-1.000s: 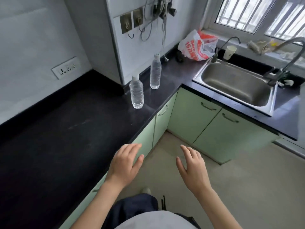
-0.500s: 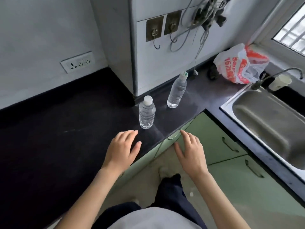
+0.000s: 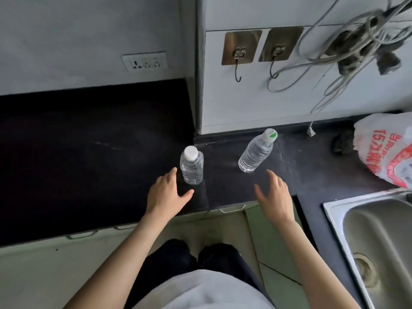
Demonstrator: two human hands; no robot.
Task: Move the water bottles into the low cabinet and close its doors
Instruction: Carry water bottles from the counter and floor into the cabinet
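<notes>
Clear L bottle (image 3: 191, 167), R bottle (image 3: 256, 155) upright, caps up; hands (image 3: 166, 194) (image 3: 276, 195) slack, empty.

Black countertop (image 3: 89, 152), pale-green cabinet doors (image 3: 33, 275)

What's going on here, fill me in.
A person stands at a dark counter with both hands out. The left hand is open beside the white-capped bottle, close but not gripping it. The right hand is open just short of the green-capped bottle. Both bottles stand upright on the counter. Nothing has gone into the cabinet below, whose doors look shut.
</notes>
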